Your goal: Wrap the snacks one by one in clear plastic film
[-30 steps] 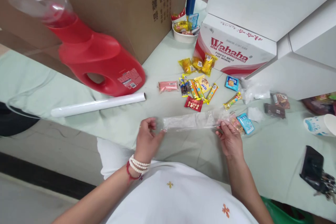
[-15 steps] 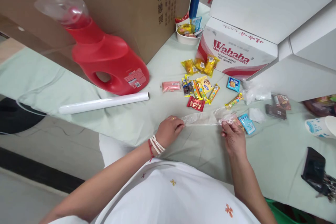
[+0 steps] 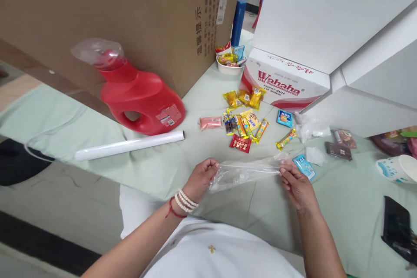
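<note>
A clear plastic bag (image 3: 246,173) is stretched between my two hands, low over the green tablecloth. My left hand (image 3: 201,177), with a white beaded bracelet and red cord at the wrist, pinches its left end. At the other end, my right hand (image 3: 296,181) grips the bag between thumb and fingers. A blue snack packet (image 3: 305,167) lies just beyond my right fingers. Ahead of the bag are a red packet (image 3: 240,143), several yellow snack sticks (image 3: 249,128), a pink packet (image 3: 210,123) and yellow-wrapped snacks (image 3: 245,96).
A red jug (image 3: 146,100) and a white tube (image 3: 130,145) stand and lie at left, before a large cardboard box (image 3: 146,17). Behind the snacks are a Wahaha carton (image 3: 283,80) and a filled white bowl (image 3: 230,68). At right are a paper cup (image 3: 395,168) and a phone (image 3: 395,223).
The bag has opened out wider and hangs lower between my hands. My left hand has shifted slightly left, my right hand slightly right. The view has tilted upward.
</note>
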Demonstrator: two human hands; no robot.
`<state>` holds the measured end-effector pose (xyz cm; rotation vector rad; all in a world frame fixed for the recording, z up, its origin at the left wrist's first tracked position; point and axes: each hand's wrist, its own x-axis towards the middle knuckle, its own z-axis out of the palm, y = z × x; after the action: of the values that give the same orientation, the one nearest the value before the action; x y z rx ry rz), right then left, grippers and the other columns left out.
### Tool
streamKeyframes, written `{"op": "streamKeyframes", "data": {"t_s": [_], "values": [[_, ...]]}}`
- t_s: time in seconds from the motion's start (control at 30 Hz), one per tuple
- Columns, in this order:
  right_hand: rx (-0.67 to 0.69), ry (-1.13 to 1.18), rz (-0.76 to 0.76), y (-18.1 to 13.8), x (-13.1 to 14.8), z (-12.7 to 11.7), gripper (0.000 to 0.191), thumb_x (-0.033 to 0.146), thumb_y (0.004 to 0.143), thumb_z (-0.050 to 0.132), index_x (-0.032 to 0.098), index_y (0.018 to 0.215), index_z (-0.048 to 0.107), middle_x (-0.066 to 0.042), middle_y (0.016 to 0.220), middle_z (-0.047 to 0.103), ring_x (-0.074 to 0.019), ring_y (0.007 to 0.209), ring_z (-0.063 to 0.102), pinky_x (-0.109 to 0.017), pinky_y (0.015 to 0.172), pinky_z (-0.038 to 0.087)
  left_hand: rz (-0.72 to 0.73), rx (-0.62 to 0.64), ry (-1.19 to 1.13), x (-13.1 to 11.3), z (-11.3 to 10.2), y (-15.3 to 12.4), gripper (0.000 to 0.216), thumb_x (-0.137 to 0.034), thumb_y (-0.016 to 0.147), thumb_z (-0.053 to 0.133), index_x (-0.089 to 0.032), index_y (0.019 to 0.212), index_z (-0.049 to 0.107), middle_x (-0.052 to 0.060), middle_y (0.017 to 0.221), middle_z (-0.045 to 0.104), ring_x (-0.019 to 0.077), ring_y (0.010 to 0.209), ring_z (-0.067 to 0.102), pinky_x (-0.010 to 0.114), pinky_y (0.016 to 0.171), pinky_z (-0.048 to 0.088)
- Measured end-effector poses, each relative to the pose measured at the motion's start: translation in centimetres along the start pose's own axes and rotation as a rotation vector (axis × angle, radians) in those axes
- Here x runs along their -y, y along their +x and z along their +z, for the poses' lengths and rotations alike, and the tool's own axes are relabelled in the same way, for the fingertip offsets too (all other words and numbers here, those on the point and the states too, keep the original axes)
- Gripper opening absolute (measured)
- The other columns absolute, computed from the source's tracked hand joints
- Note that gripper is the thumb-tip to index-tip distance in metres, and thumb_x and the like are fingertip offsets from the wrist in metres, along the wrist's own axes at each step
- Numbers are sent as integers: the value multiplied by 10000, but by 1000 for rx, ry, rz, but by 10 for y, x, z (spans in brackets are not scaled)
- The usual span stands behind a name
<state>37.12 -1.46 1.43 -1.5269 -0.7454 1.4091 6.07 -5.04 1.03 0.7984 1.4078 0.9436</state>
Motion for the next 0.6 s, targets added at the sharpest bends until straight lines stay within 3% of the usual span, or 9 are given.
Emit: {"op": "streamKeyframes", "data": {"t_s": [0.23,0.37,0.43,0.5,0.57,0.6], "values": [[-29,-18,-37,-1,-5,4,399,492,625,921,175,743,709,38,631,533,-56,484,353,-185,380,231,-9,-42,69,9,7,0,382,-563,754,657,-189,709,592,-76,546,418,106,535,360,244,538,276],[-35,19,-55,1,-4,9,432,484,591,935,188,789,690,27,667,590,-59,487,367,-185,389,248,-66,-18,36,13,4,-1,379,-559,763,662,-188,808,602,-89,524,420,106,494,378,238,510,286],[-58,11,-66,1,-3,10,496,512,574,929,197,877,698,7,758,652,-65,502,411,-190,403,288,17,-114,105,14,1,-4,420,-525,775,678,-178,1001,605,-81,592,488,116,511,432,239,516,339],[-113,-26,-85,-2,-3,9,552,551,601,898,205,983,701,-10,877,688,-63,511,429,-196,415,310,185,-294,250,14,-3,-10,448,-444,810,679,-181,1156,570,-46,735,565,120,561,483,252,557,411],[-192,-80,-132,-8,-4,7,529,569,673,848,203,1025,699,-11,921,689,-55,507,407,-202,425,312,414,-420,435,11,-8,-19,286,-320,867,635,-201,1124,600,-4,863,593,120,629,518,268,628,464],[-226,-104,-156,-12,-5,6,494,568,707,825,198,1008,699,-3,885,681,-55,501,390,-205,430,309,540,-413,520,9,-10,-25,176,-250,891,598,-210,1060,626,10,897,597,122,667,537,271,660,478]]}}
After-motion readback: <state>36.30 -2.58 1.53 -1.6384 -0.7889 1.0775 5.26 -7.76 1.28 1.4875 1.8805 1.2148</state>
